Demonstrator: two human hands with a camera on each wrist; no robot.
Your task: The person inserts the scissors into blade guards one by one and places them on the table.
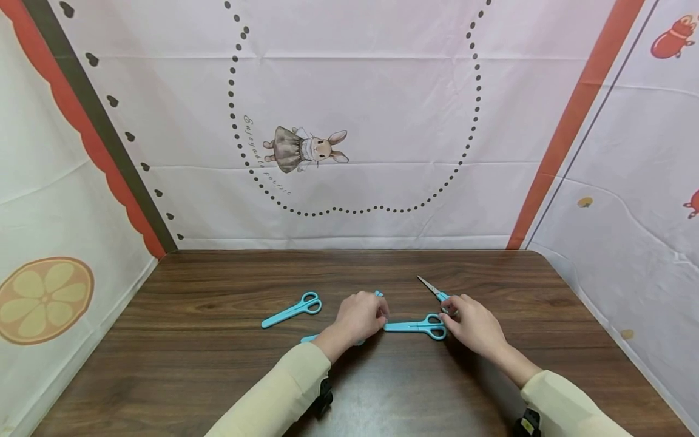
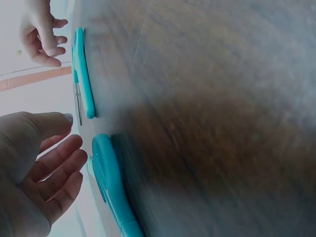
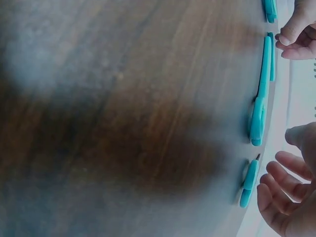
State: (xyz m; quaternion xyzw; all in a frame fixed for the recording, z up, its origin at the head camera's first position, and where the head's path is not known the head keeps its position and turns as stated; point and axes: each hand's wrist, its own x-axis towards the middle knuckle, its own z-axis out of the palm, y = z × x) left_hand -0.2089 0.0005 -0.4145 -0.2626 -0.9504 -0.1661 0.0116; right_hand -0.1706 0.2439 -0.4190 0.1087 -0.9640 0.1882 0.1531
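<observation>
In the head view my left hand point(image 1: 358, 315) hovers above the table, mostly hiding a pair of light-blue scissors whose blue end point(image 1: 308, 338) shows left of the wrist. Its fingers are loosely bent and hold nothing; blue finger loops point(image 2: 109, 173) lie close by in the left wrist view. Between the hands lies a second pair of scissors point(image 1: 417, 326) with blue-covered blades. My right hand point(image 1: 476, 323) is beside scissors with a bare metal blade point(image 1: 428, 284), its relaxed fingers apart from the blue handle point(image 3: 250, 182) in the right wrist view.
Another pair of covered blue scissors point(image 1: 292, 309) lies slantwise to the left. A small blue piece point(image 1: 378, 293) shows beyond my left hand, mostly hidden. The brown wooden table point(image 1: 218, 376) meets a printed cloth point(image 1: 382, 121) at its back edge, with cloth at both sides.
</observation>
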